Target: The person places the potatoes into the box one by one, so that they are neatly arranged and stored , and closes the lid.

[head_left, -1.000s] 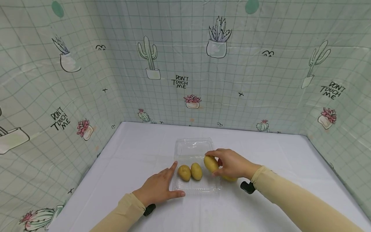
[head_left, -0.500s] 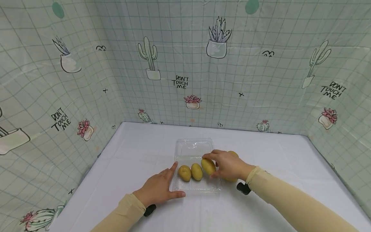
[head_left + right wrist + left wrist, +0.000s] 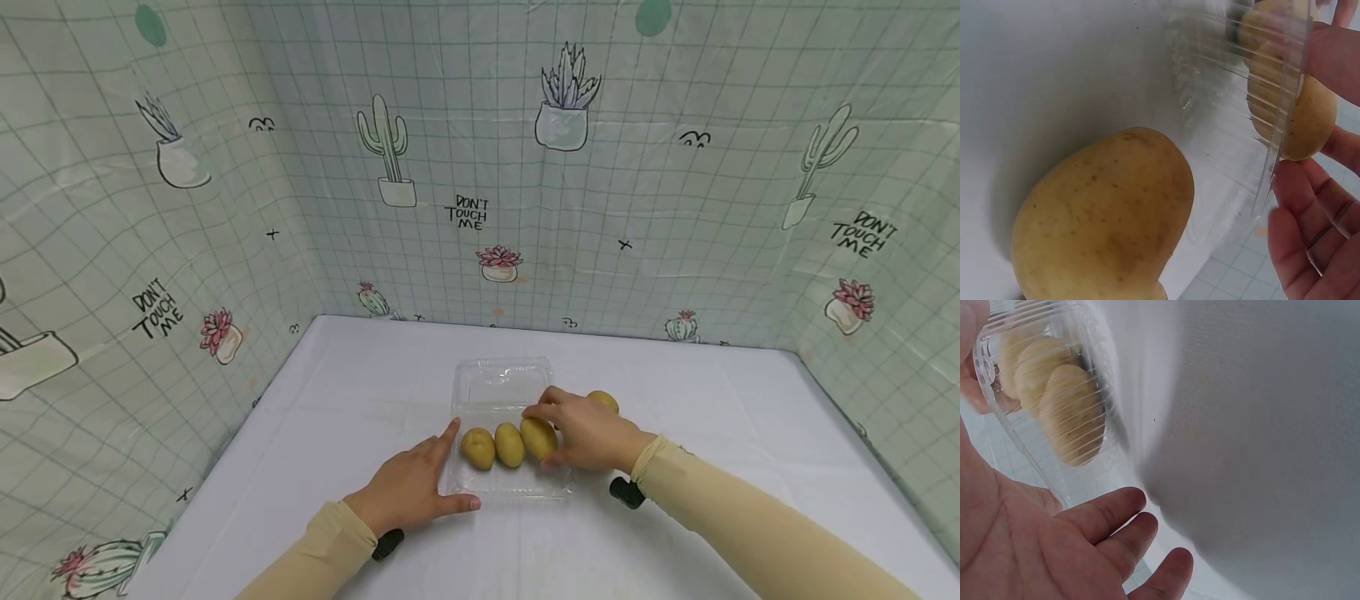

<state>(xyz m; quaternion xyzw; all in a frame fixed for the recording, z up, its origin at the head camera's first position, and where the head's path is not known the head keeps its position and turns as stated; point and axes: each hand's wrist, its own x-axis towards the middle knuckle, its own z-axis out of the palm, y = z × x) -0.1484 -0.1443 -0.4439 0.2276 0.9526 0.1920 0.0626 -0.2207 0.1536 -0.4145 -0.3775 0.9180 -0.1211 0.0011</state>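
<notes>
A clear plastic clamshell box [image 3: 510,485] lies with its lid [image 3: 501,383] folded back. Two potatoes, a left one [image 3: 477,448] and a middle one [image 3: 509,444], sit side by side in its base. My right hand [image 3: 594,429] holds a third potato [image 3: 538,437] at the right of this row, inside the box wall, its thumb and fingertips around the ends. At the box's left wall, my left hand [image 3: 412,483] rests with fingers and thumb spread. The left wrist view shows the potatoes [image 3: 1072,415] through the ribbed wall.
Beyond my right hand, another potato [image 3: 603,400] peeks out on the white tablecloth [image 3: 375,375]. Close up in the right wrist view, a large potato [image 3: 1104,212] lies outside the box, with a sliver of another behind it. Patterned fabric walls [image 3: 622,192] enclose the table.
My right hand has moved left and slightly down with its potato, which now sits in line beside the middle one. The left hand and box have stayed put.
</notes>
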